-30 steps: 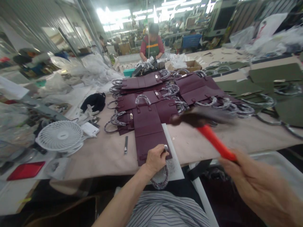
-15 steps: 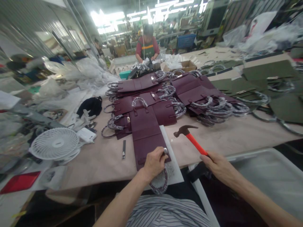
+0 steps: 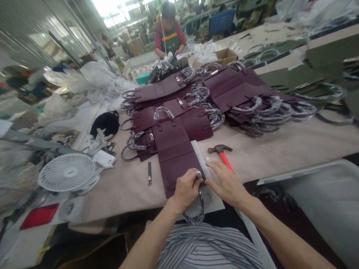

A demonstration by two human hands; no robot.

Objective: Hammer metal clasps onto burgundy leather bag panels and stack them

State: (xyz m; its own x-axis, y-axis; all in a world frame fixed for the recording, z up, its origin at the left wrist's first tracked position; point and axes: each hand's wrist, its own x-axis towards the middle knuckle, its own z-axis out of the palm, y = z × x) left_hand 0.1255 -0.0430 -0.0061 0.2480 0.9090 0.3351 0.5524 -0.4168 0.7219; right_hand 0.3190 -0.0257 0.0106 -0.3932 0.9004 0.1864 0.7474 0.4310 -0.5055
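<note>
A long maroon leather bag panel point(image 3: 176, 157) lies flat on the table's near edge, partly over a white board point(image 3: 209, 186). My left hand point(image 3: 186, 188) is closed round a small metal punch point(image 3: 199, 174) standing on the panel's near end. A plastic-wrapped handle point(image 3: 196, 215) hangs off the edge below it. My right hand point(image 3: 226, 183) rests beside the left, fingers reaching toward the punch, holding nothing. A hammer with a red handle point(image 3: 223, 154) lies on the table just beyond my right hand.
More maroon panels with wrapped handles point(image 3: 196, 101) are piled behind, green ones point(image 3: 322, 59) at the far right. A white fan point(image 3: 67, 172), a thin metal tool point(image 3: 149, 172), a red case point(image 3: 39, 215) and a white tub point(image 3: 322, 194) surround me. A person point(image 3: 168, 35) works at the far end.
My right hand swung the hammer down, laid it on the table and let go, then moved left next to my left hand. The view tilted down slightly.
</note>
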